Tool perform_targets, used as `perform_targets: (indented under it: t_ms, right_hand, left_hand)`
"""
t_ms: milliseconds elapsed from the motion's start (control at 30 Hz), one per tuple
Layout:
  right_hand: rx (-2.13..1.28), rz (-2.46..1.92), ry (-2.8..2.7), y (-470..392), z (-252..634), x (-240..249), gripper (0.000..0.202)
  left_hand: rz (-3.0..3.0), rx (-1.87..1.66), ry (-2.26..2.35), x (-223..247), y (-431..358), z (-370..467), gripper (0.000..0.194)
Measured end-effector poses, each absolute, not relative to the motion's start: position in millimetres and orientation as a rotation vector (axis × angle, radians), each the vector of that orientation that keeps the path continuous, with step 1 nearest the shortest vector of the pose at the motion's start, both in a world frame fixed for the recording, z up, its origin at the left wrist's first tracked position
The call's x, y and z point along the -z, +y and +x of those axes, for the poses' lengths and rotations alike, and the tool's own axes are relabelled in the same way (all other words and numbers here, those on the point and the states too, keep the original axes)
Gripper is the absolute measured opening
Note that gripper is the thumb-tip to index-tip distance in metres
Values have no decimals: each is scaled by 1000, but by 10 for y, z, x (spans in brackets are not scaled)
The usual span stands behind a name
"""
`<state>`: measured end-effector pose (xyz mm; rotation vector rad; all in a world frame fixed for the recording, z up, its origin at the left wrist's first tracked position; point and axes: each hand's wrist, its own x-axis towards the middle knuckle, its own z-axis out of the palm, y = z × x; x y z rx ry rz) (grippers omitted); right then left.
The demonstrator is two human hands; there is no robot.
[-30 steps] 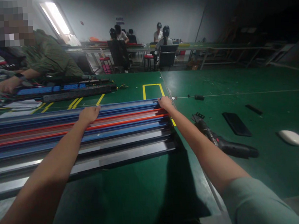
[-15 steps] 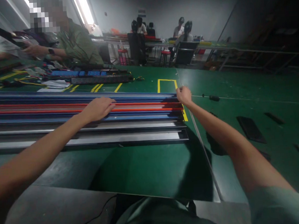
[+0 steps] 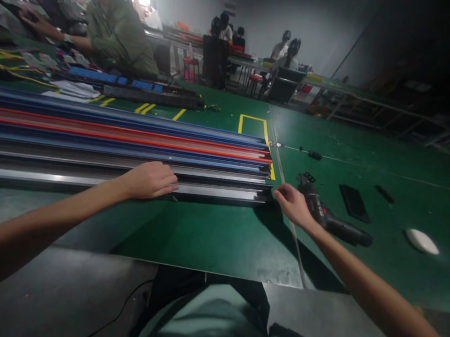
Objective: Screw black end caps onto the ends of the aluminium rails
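Observation:
Several long metal profiles lie side by side on the green table: blue ones, a red one (image 3: 193,141) and, nearest me, a silver-and-black profile (image 3: 226,192). My left hand (image 3: 152,180) rests over the silver-and-black profile, its fingers together around the upper side; the fingertips' undersides are hidden. Just beyond that profile's right end is my right hand (image 3: 290,201), fingers curled with thumb and forefinger near each other. Whether anything is between those fingertips is too small to tell.
On the green table (image 3: 213,234), a black power drill (image 3: 331,218) lies right of my right hand. Farther right are a black flat case (image 3: 354,202) and a white object (image 3: 422,241). Blue parts (image 3: 92,74) lie at the back left, near a person in green (image 3: 122,38).
Both hands have moved nearer to me, from the blue and red profiles to the front silver-and-black one. The view has tilted, and the drill now shows more fully.

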<state>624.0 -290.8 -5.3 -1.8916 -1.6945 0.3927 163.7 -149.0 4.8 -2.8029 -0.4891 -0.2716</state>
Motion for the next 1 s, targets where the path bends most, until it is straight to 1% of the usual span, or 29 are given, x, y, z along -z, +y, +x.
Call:
perform_targets:
  t_ms: [133,200,267,400,467,567,667,767,900,1000]
  right_hand:
    - [-338,-1741,-1945,-3243,6129,229,41]
    - [-250,-1719,-2035,-3297,6111,299,42]
    - [-114,-1710,-2089,-3294,6114,342,38]
    - [306,-1657,-2172,-3239,6079,371,32]
    - [473,-1617,-2239,-3234,6017,382,32]
    - [605,-1568,-2328,-3241,5898,405,36]
    - [634,-1546,-2366,-3212,5796,412,37]
    - [578,-1535,-2428,-3140,5727,390,34]
    - [500,-1583,-2482,-3043,5682,349,20]
    - [443,-1585,-2487,-2992,5689,339,12]
  left_hand:
    - [-2749,367,-567,81,-1593,1557,46]
    - [-2741,383,-584,157,-1613,1473,45]
    - [-2727,363,-586,227,-1627,1372,45]
    - [-2656,334,-673,295,-1668,1105,46]
    - [-2620,334,-771,299,-1693,924,47]
    - [-2607,291,-909,308,-1721,586,49]
    - [-2589,194,-993,348,-1732,207,51]
    - [-2535,191,-1078,397,-1738,-158,62]
    - [-2536,134,-1226,409,-1746,-544,69]
    - [-2502,126,-1369,374,-1758,-693,66]
